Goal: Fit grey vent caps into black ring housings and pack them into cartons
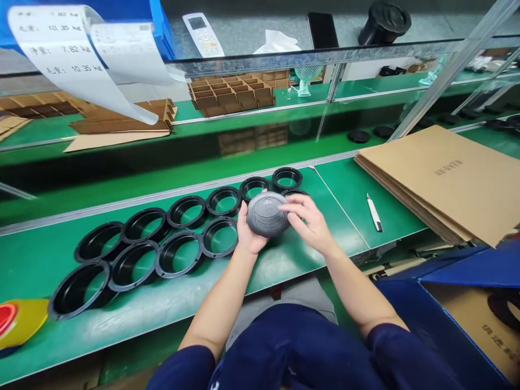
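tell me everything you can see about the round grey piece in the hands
The round grey piece is dark, matte and plastic-looking, with a gently domed face crossed by curved lines and small markings near its far edge, too small to read. It is held face up above the green bench. The left hand supports it from the left and below; the right hand's fingers reach over its right side. Its underside is hidden.

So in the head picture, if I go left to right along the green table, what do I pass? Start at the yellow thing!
Yellow thing with the red circle → the nearest black ring → the dark round disc → the right hand → the white knife.
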The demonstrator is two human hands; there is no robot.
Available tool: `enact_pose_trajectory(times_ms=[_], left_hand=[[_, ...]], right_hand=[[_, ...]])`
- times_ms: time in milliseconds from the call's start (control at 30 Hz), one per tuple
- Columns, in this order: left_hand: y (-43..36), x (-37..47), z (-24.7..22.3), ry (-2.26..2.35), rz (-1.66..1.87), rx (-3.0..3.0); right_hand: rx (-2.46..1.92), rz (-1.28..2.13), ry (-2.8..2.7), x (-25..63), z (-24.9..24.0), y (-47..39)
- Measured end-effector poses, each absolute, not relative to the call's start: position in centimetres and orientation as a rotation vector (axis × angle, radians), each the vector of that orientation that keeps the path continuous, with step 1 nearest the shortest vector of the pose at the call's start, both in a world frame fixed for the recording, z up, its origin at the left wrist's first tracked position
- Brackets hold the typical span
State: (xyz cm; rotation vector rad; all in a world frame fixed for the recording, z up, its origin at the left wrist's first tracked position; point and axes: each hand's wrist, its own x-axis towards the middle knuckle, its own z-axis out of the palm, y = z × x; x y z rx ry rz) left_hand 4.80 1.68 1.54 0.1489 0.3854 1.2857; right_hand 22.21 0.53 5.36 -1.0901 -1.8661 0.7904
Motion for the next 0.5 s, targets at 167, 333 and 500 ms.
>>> enact_pose_trajectory(times_ms=[167, 333, 500], left_hand=[[1.2, 5.0, 1.8, 0.422, 1.155, 0.167], [1.1, 5.2, 2.2, 0.442, 1.098, 0.166], [1.1, 5.2, 2.2, 0.4, 1.071, 0.13]], right_hand=[[-1.113, 0.379, -2.144, 23.1, 3.1, 3.4], [-1.131, 0.612, -2.068, 23.0, 2.2, 3.4], [-1.123, 0.876, -1.896, 22.9, 3.6, 2.9]])
